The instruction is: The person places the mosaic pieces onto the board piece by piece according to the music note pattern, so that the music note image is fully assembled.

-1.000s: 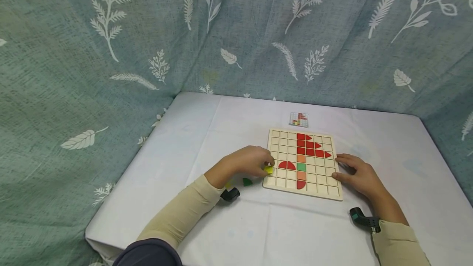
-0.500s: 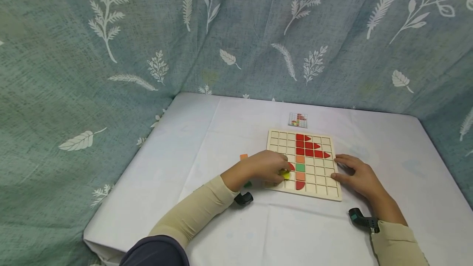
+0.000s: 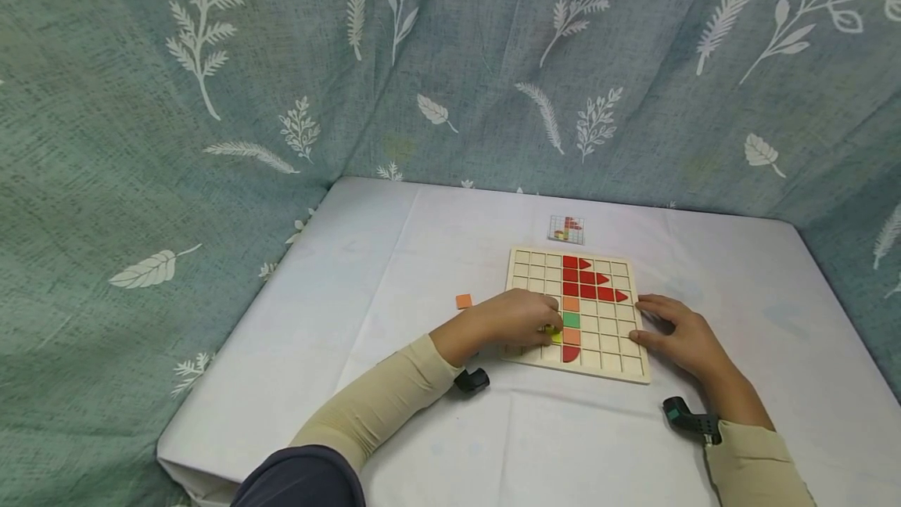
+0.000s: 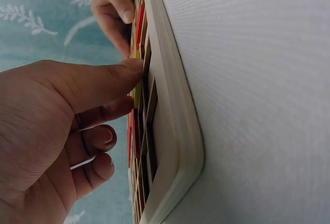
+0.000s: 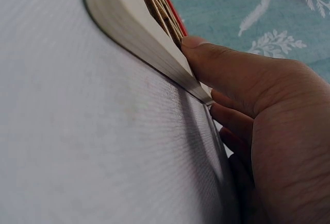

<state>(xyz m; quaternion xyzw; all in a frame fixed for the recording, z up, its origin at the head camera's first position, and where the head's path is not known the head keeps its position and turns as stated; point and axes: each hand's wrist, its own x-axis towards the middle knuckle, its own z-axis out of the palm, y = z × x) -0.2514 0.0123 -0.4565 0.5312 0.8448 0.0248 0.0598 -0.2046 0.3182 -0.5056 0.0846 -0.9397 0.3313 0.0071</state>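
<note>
My left hand (image 3: 517,321) is over the left half of a wooden grid board (image 3: 608,325), pinching a yellow tile (image 3: 556,336) between thumb and fingers. In the left wrist view, the yellow tile (image 4: 137,95) is at the board's cells, under the thumb tip. Just right of it runs a column with orange (image 3: 571,337) and green (image 3: 571,320) squares and a red rounded piece (image 3: 570,354) at the bottom. Red squares and pointed pieces (image 3: 590,278) form rows above. My right hand (image 3: 684,339) rests at the board's right edge, its thumb (image 5: 221,69) touching the rim.
Behind the board lies a small printed pattern card (image 3: 566,230). A loose orange square (image 3: 463,301) is on the white tablecloth (image 3: 394,288), left of the board near my left forearm. A patterned green curtain (image 3: 436,61) hangs behind the table.
My left hand has moved right from the board's left edge, carrying the yellow tile to beside the central column. The loose orange square has come into sight. My right hand has stayed put.
</note>
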